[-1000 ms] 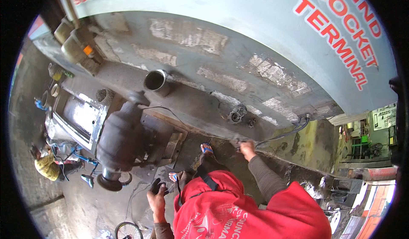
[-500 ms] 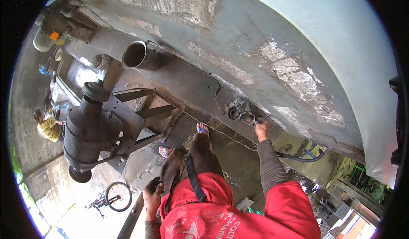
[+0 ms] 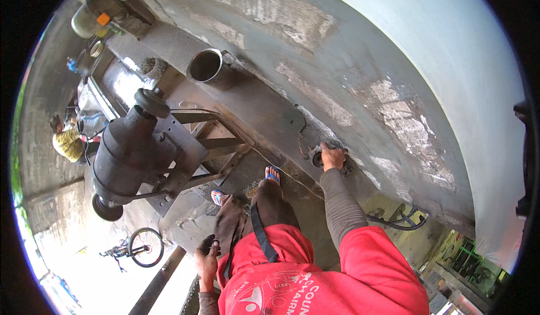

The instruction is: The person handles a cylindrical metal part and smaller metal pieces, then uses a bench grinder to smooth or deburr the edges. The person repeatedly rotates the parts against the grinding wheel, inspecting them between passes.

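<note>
My right hand is stretched out to the ledge along the wall, its fingers closed over a grey cast-metal housing. A dark round opening in the housing shows beside the hand; most of the rest is hidden under it. My left hand hangs low by my left thigh, with its fingers curled. Something dark is at those fingers; whether it is a small object or grime I cannot tell.
A bench grinder on a metal stand is at the left. A metal cylinder stands on the ledge farther back. A cable runs below the ledge. A bicycle and a person in yellow are at far left.
My right hand has moved left from the smaller metal part beside the housing onto the housing itself. My left hand stays low by my thigh. The whole view has shifted slightly.
</note>
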Demonstrator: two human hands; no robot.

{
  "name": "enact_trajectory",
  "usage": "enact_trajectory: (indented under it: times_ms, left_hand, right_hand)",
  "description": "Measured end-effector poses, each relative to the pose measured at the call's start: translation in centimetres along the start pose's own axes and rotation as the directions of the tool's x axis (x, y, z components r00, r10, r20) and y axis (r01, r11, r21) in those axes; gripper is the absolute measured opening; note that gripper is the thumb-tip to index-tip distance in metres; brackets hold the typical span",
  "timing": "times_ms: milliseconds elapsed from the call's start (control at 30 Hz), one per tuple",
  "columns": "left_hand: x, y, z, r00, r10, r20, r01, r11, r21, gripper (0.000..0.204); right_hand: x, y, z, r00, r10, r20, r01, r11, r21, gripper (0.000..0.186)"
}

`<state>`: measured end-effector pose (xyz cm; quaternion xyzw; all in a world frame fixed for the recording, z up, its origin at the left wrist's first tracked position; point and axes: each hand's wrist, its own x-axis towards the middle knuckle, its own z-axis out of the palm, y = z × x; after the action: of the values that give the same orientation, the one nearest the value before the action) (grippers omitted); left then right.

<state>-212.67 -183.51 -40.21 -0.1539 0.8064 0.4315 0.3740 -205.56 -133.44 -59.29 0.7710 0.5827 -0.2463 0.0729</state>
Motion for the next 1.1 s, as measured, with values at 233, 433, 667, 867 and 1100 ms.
enact_trajectory:
  times_ms: [233, 433, 667, 867, 1100]
  left_hand:
    - [-1.7, 0.4, -1.0, 1.0, 0.012, -0.018, -0.015, 0.989, -0.147, 0.036]
    - [-0.6, 6.5, -2.4, 0.842, 0.218, 0.493, -0.17, 0.975, -0.141, 0.05]
    - [-0.1, 5.7, -9.3, 0.734, 0.594, 0.33, -0.062, 0.543, -0.837, 0.096]
    - [4.4, 2.1, -14.3, 0.917, 0.37, -0.151, -0.244, 0.22, -0.944, 0.05]
    - [7.6, 2.1, -20.5, 0.946, 0.212, -0.244, -0.312, 0.398, -0.863, 0.029]
  right_hand:
    - [-7.7, 0.8, -5.8, 0.784, -0.611, 0.108, 0.516, 0.739, 0.433, 0.1]
    - [-24.6, -5.2, -13.5, 0.14, -0.952, 0.271, 0.447, 0.305, 0.841, 0.089]
    - [-44.2, -10.8, -9.9, -0.187, -0.93, 0.317, 0.192, 0.282, 0.94, 0.094]
    - [-52.9, -12.4, -0.8, -0.302, -0.855, 0.422, 0.393, 0.292, 0.872, 0.092]
    - [-56.7, -13.8, 6.8, -0.119, -0.816, 0.566, 0.342, 0.501, 0.795, 0.077]
